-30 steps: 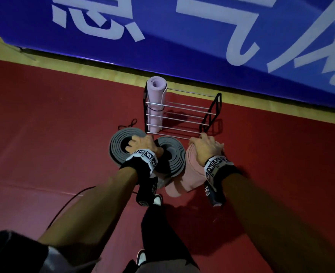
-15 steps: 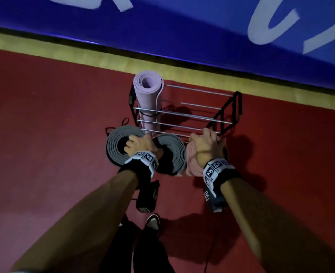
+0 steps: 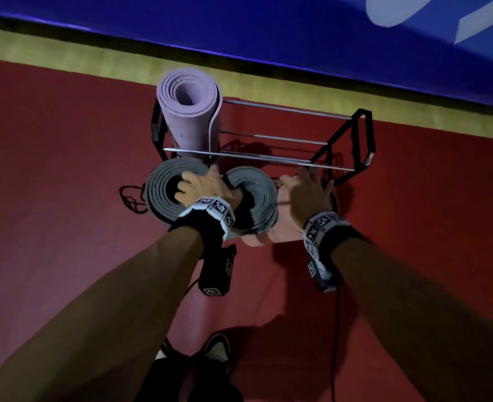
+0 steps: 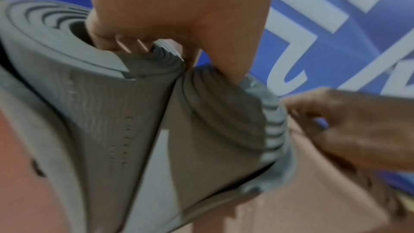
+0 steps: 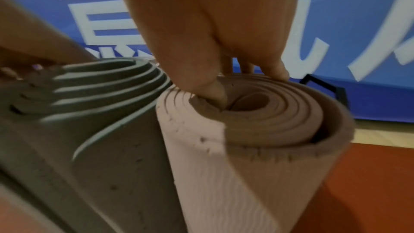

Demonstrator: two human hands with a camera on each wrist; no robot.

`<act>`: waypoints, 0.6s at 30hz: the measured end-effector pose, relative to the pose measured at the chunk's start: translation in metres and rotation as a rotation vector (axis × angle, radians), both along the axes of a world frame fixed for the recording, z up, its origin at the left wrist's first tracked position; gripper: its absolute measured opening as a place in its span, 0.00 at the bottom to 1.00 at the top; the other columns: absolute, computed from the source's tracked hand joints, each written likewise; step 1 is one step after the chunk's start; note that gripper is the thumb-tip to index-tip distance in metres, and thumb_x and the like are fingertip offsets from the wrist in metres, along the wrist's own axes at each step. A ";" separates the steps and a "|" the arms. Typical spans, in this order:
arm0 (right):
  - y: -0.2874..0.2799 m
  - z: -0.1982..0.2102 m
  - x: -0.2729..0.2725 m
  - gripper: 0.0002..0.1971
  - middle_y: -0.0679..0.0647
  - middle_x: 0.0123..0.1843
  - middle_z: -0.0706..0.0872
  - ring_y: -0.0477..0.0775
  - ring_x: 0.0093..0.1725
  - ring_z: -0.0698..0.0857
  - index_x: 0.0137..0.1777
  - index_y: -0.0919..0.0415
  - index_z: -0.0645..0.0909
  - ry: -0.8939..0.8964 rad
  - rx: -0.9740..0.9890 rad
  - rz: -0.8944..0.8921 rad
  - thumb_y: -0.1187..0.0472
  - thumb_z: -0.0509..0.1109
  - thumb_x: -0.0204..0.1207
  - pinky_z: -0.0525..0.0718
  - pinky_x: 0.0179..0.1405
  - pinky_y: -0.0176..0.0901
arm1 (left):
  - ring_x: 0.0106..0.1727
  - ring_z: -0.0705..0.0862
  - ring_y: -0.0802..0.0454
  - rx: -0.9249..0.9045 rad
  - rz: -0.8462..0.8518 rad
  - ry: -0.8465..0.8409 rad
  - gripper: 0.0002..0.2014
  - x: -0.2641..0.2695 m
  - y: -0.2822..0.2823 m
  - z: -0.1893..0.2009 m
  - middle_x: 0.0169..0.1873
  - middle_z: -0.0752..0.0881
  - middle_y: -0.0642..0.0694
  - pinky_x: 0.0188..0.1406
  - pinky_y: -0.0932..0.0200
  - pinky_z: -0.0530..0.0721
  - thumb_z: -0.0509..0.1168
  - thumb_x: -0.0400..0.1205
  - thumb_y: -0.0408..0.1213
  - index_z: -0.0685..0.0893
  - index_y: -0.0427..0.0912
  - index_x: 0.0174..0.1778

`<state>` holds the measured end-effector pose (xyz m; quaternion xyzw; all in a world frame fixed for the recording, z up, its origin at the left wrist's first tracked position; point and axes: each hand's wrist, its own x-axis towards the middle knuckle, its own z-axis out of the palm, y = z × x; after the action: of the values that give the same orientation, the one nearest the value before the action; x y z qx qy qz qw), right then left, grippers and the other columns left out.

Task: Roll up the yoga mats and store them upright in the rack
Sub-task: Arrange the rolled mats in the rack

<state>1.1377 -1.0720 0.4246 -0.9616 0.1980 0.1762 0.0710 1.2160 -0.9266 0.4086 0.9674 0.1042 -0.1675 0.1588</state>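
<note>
A purple rolled mat (image 3: 188,111) stands upright in the left end of the black wire rack (image 3: 352,146). Just in front of the rack, my left hand (image 3: 206,184) holds two grey rolled mats upright, one (image 3: 161,195) to the left and one (image 3: 259,198) to the right. In the left wrist view its fingers (image 4: 107,40) dip into the left grey roll (image 4: 89,112) and the thumb into the right roll (image 4: 212,121), pinching their walls together. My right hand (image 3: 306,184) holds a pink rolled mat (image 3: 285,224). In the right wrist view its thumb sits in the pink roll's (image 5: 257,121) core and its fingers (image 5: 275,73) on the rim.
The rack's middle and right part holds nothing. A blue banner wall (image 3: 268,39) runs behind it, past a strip of wooden floor (image 3: 65,53). A black cord (image 3: 130,198) lies on the red floor left of the grey mats. My shoes (image 3: 216,349) are below.
Both hands have carried the grey and pink mats closer to the rack's front bar. The pink mat has come up from slanted to nearly upright.
</note>
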 end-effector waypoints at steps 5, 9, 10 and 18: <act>0.009 0.001 0.013 0.24 0.62 0.83 0.61 0.68 0.86 0.51 0.73 0.55 0.76 -0.009 0.037 0.068 0.72 0.59 0.80 0.51 0.78 0.85 | 0.62 0.73 0.34 0.040 -0.210 0.106 0.33 0.008 0.032 -0.007 0.60 0.71 0.36 0.64 0.40 0.68 0.67 0.71 0.68 0.73 0.53 0.66; 0.023 0.006 0.019 0.21 0.62 0.80 0.65 0.68 0.83 0.58 0.69 0.58 0.78 -0.031 0.020 0.032 0.66 0.55 0.78 0.58 0.77 0.82 | 0.64 0.73 0.32 0.031 -0.244 0.200 0.33 0.014 0.044 0.000 0.62 0.70 0.35 0.65 0.37 0.67 0.65 0.73 0.69 0.72 0.53 0.68; 0.026 0.006 0.019 0.21 0.62 0.78 0.67 0.69 0.81 0.62 0.67 0.57 0.79 -0.049 0.017 0.013 0.65 0.54 0.77 0.61 0.76 0.81 | 0.65 0.73 0.32 0.030 -0.254 0.222 0.33 0.013 0.044 0.004 0.63 0.70 0.35 0.65 0.37 0.67 0.65 0.73 0.70 0.72 0.54 0.68; 0.044 0.001 0.029 0.17 0.59 0.70 0.74 0.72 0.76 0.66 0.63 0.49 0.77 -0.172 0.207 -0.164 0.41 0.54 0.86 0.69 0.70 0.77 | 0.68 0.73 0.31 -0.058 -0.325 0.192 0.31 0.009 0.046 0.013 0.67 0.71 0.34 0.68 0.36 0.67 0.47 0.83 0.71 0.71 0.54 0.72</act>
<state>1.1663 -1.0276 0.4255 -0.9414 0.2498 0.1062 0.2004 1.2246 -0.8808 0.4219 0.9460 -0.0436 -0.2857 0.1466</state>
